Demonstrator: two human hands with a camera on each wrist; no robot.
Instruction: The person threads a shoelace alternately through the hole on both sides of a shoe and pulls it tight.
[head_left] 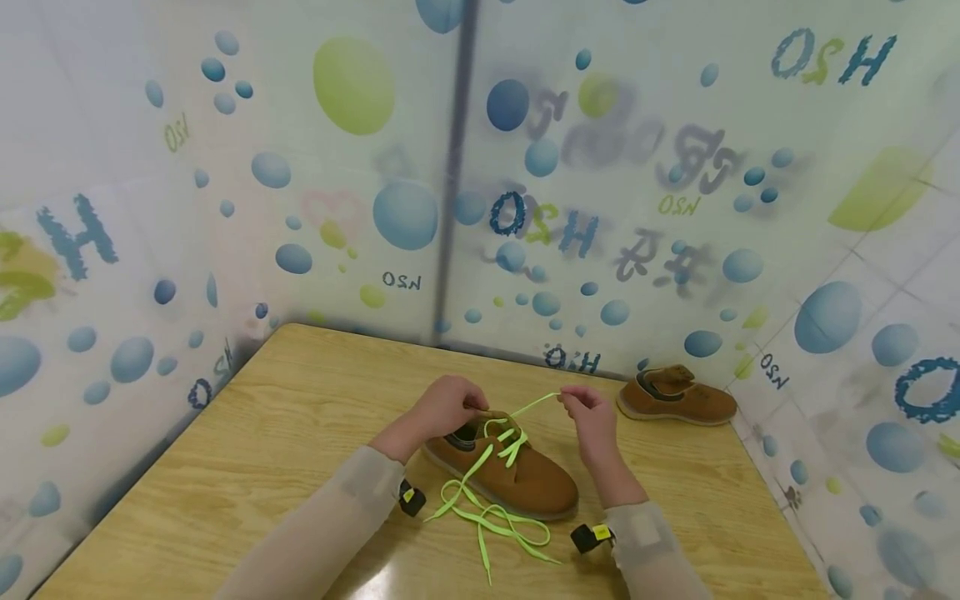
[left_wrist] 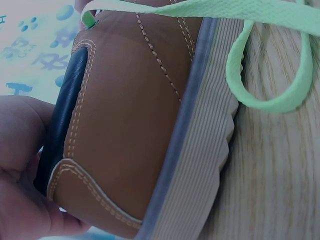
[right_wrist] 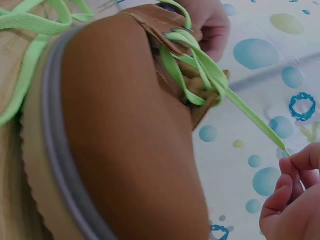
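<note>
A brown shoe [head_left: 540,483] with a pale ridged sole stands upright on the table, its toe towards the lower right. My left hand [head_left: 447,407] grips the far edge of the shoe's opening, fingertips at the eyelet flap; in the left wrist view it lies behind the dark padded collar [left_wrist: 70,110]. My right hand [head_left: 596,425] pinches the tip of a neon green shoelace [right_wrist: 255,119] between thumb and fingers. From there the lace runs taut down to the eyelets. More of the lace crosses the flaps, and a long loose length [left_wrist: 280,105] loops on the tabletop in front.
Another brown shoe [head_left: 682,402] sits at the table's back right corner, beside the wall. Walls with a bubble print [head_left: 405,215] enclose the wooden table [head_left: 300,417] at the back and sides. A small black device [head_left: 590,538] is strapped at each wrist.
</note>
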